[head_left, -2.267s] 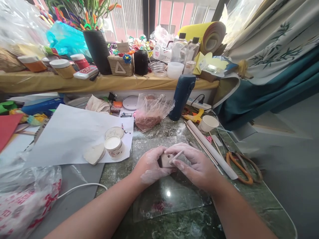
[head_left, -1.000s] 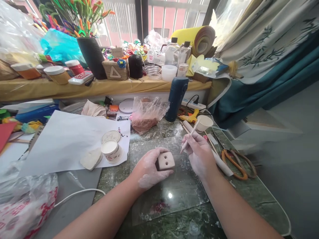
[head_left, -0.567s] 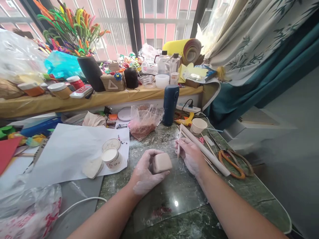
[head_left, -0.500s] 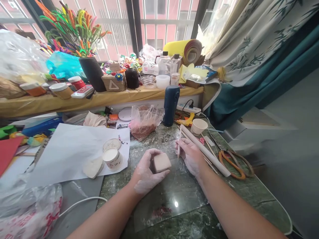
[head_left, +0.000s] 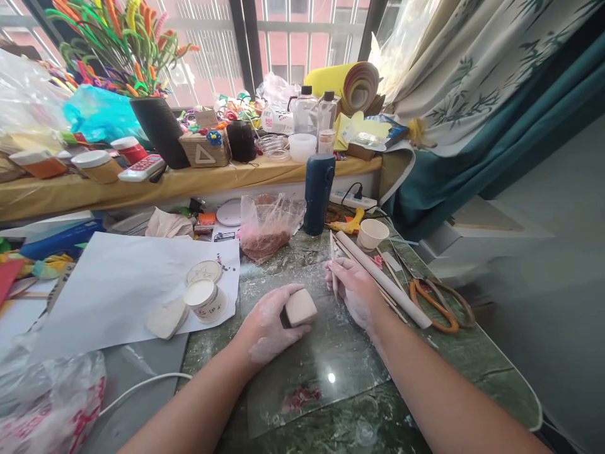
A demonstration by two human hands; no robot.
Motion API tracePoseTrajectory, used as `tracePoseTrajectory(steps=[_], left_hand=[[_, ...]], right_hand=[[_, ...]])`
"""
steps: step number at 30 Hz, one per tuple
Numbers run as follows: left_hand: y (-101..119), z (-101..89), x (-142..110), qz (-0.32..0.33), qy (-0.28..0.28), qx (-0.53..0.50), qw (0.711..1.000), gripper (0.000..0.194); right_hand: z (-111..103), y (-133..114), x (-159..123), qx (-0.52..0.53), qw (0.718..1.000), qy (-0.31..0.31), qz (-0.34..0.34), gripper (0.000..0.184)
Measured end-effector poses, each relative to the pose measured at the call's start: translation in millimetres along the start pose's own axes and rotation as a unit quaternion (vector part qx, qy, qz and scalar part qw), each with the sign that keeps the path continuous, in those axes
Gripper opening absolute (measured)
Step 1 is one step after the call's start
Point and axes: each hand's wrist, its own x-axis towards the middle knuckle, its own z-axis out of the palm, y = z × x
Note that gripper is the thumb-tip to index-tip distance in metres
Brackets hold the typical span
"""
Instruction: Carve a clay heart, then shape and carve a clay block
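My left hand (head_left: 267,321), dusted white, is closed around a small squarish block of pale clay (head_left: 299,307), held just above a clear sheet (head_left: 326,372) on the green marble table. To its right, my right hand (head_left: 353,289) is closed on a thin pale stick (head_left: 333,265) that points up and away from me. The block's smooth face is toward me; no holes show on it.
A white rolling rod (head_left: 382,279) and orange scissors (head_left: 437,306) lie right of my right hand, near a paper cup (head_left: 372,234). A bag of clay (head_left: 267,227), a blue bottle (head_left: 317,193), an open white jar (head_left: 204,299) on white paper (head_left: 127,280) sit beyond.
My right hand lifted the stick away from the block and drew it off to the right. My left hand turned the block, so its two-holed face no longer shows.
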Motion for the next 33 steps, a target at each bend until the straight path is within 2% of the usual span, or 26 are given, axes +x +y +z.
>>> tracePoseTrajectory(steps=[2,4,7,9,13,16,18,22,25,27,29,33], left_hand=[[0.1,0.8,1.3,-0.030,0.007,-0.065,0.997,0.064],[2.3,1.0,2.4,-0.070,0.021,-0.203,0.976,0.065],[8.2,0.1,2.9,-0.115,0.047,-0.427,0.896,0.068],[12.1,-1.0,2.4,-0.123,0.049,-0.516,0.846,0.060],[16.2,-4.3,0.5,-0.118,0.013,-0.628,0.770,0.046],[16.5,-8.3,-0.5,-0.152,-0.006,-0.702,0.696,0.055],[15.7,-11.0,-0.8,-0.183,-0.011,-0.728,0.661,0.064],[12.8,-14.7,-0.8,-0.214,-0.005,-0.747,0.629,0.056],[12.4,-17.1,-0.1,-0.229,0.022,-0.774,0.590,0.054],[14.6,-18.4,0.6,-0.216,0.048,-0.791,0.570,0.054],[18.3,-18.6,1.4,-0.182,0.062,-0.798,0.571,0.056],[23.7,-14.6,3.0,-0.141,0.044,-0.784,0.602,0.054]], right_hand=[[-0.1,-0.3,0.1,-0.002,1.000,0.001,0.002,0.040],[0.0,-1.0,-0.1,-0.004,1.000,0.003,0.005,0.041],[0.6,-2.1,-1.3,-0.007,1.000,0.007,0.011,0.041],[1.6,-3.1,-2.4,-0.007,1.000,0.010,0.013,0.041],[3.9,-5.3,-4.4,-0.007,1.000,0.012,0.013,0.041],[4.5,-5.8,-5.2,-0.009,1.000,0.009,0.013,0.040],[4.0,-5.4,-5.3,-0.011,1.000,0.010,0.014,0.039],[2.3,-4.1,-5.1,-0.021,1.000,0.007,0.014,0.038],[1.8,-3.7,-5.3,-0.028,1.000,0.003,0.010,0.039],[1.9,-3.7,-5.5,-0.030,0.999,0.006,0.009,0.039],[1.9,-3.7,-5.6,-0.033,0.999,0.005,0.009,0.038],[1.3,-3.5,-5.1,-0.036,0.999,-0.003,0.011,0.038]])
